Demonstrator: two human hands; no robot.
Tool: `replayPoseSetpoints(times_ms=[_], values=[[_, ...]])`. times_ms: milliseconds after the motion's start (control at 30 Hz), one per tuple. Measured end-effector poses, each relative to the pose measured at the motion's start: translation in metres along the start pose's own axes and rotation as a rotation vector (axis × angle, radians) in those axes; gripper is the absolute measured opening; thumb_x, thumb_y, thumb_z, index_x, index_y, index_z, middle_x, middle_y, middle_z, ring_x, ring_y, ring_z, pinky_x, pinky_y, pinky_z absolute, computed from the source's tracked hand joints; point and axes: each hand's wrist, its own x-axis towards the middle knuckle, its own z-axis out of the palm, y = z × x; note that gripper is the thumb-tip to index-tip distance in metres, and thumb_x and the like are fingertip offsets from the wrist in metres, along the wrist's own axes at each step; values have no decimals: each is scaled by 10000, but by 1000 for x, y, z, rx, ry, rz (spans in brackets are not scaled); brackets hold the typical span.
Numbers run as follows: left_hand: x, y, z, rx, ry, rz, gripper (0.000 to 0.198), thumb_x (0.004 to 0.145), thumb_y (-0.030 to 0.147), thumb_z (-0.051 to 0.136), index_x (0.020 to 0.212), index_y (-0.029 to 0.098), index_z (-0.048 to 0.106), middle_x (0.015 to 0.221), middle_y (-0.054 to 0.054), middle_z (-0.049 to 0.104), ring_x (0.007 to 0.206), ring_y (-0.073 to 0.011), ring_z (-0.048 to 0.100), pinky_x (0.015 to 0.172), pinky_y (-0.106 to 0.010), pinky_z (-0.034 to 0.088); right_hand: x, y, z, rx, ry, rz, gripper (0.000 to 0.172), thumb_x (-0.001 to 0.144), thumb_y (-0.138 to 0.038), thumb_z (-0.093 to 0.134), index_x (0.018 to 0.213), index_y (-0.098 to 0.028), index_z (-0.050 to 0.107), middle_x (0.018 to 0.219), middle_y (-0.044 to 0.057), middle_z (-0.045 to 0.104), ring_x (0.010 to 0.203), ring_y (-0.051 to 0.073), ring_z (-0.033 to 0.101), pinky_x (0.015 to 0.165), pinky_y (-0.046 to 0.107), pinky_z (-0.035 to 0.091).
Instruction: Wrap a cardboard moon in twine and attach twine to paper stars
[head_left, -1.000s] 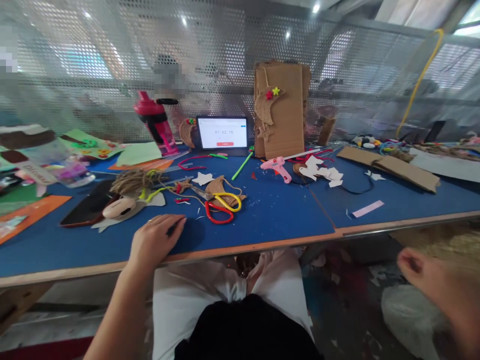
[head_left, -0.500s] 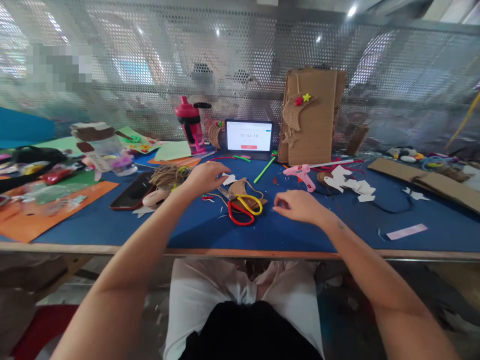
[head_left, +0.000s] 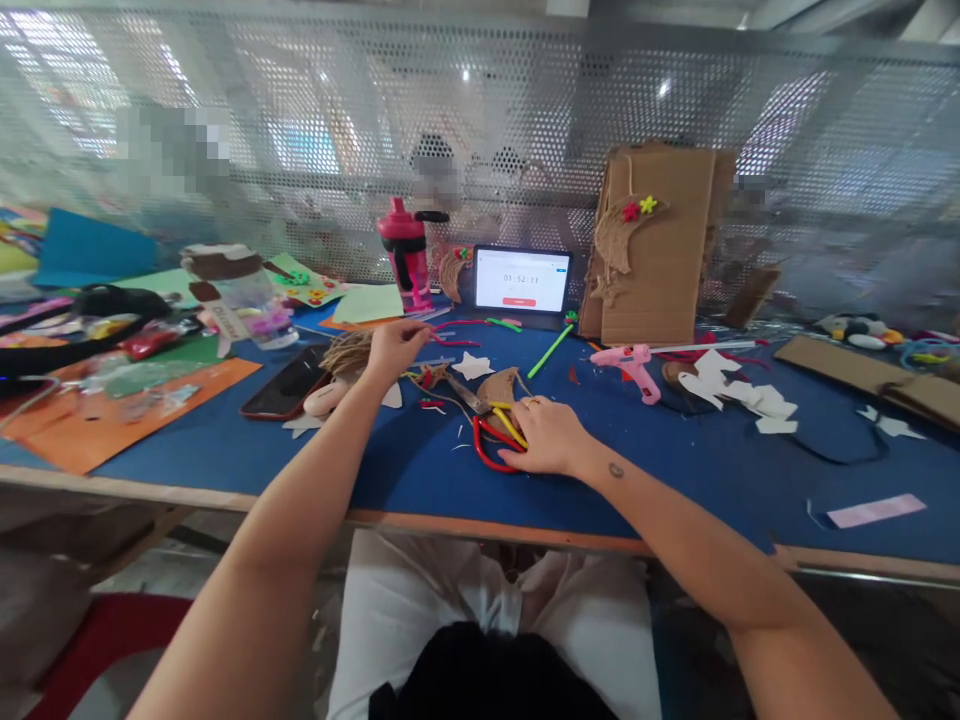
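Both forearms are bare. A small dark tattoo marks the right forearm just behind the right hand, and a thin ring, probably metal though too small to tell, circles one finger of that hand. Below that hand lie loose white trousers and a black garment.

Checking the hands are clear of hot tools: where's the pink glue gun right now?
In the head view, the pink hot glue gun lies on the blue-topped table, right of centre, just in front of the upright cardboard sheets and up and to the right of the person's right hand.
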Motion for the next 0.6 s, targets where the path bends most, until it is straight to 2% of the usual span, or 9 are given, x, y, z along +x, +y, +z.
replayPoseSetpoints(times_ms=[100,167,333,400,500,600], values=[[-3,2,5,-82,-23,1,239,745,305,596,838,135,735,775,-59,716,689,-156,652,680,-260,532,-1,-1,-2,65,-23,44,131,804,-312,556,800,-194,613,824,48,690,769,201,633,614,281,417],[-6,5,7,-137,-13,-37,224,748,286,589,829,130,726,778,-54,712,699,-153,649,676,-252,533,-2,3,-3,92,7,50,98,797,-285,555,788,-197,598,807,31,683,750,189,633,602,275,399],[-9,6,10,-155,-13,-135,177,736,286,621,754,135,711,735,-38,704,672,-147,638,640,-230,522,-2,13,1,116,47,48,338,796,-369,591,1058,-157,562,1111,112,644,900,221,641,638,282,437],[-8,3,11,-141,-23,-168,172,730,292,639,782,147,717,727,-31,707,672,-152,643,636,-232,522,0,13,3,79,11,47,344,801,-359,560,1070,-144,569,1095,125,653,890,234,648,646,294,446],[-6,-5,13,-102,-72,-186,217,736,314,657,865,153,724,766,-36,717,704,-166,650,622,-238,521,1,11,-1,9,-43,61,379,722,-383,591,1012,-139,598,968,114,688,803,253,656,610,313,440],[-4,-10,15,-88,-122,-200,265,767,327,649,935,134,715,817,-60,722,761,-185,658,656,-264,534,-3,15,-11,-33,-38,94,379,668,-383,599,959,-141,616,891,103,695,726,246,648,576,316,416]])
